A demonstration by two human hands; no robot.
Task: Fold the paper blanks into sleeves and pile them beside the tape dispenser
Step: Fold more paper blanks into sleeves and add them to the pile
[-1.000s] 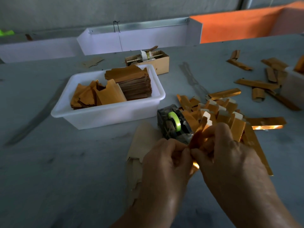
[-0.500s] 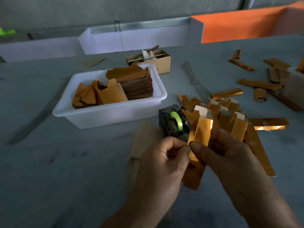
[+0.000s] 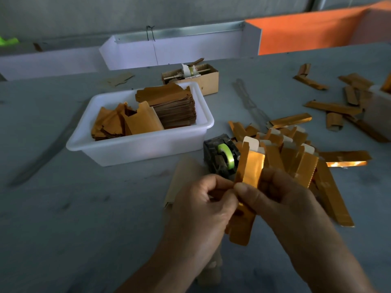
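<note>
I hold one gold paper sleeve (image 3: pixel 249 166) upright in front of me. My left hand (image 3: pixel 203 208) pinches its left edge and my right hand (image 3: pixel 281 199) grips its right side, thumb on the front. Its lower end hangs below my fingers. Just behind it stands the dark tape dispenser (image 3: pixel 220 157) with a green roll. To the dispenser's right lies a pile of folded sleeves (image 3: pixel 296 149). A white tub (image 3: pixel 135 144) holds stacked flat paper blanks (image 3: pixel 175 106).
A small cardboard box (image 3: pixel 203 77) sits behind the tub. Loose gold strips (image 3: pixel 332 106) lie scattered at the right. A flat brown sheet (image 3: pixel 184 174) lies under my left hand. White trays (image 3: pixel 169 49) and an orange panel (image 3: pixel 306 28) line the table's far edge.
Both hands drew the sleeve out of the pile and raised it upright; it now stands straighter, with its white top flap showing.
</note>
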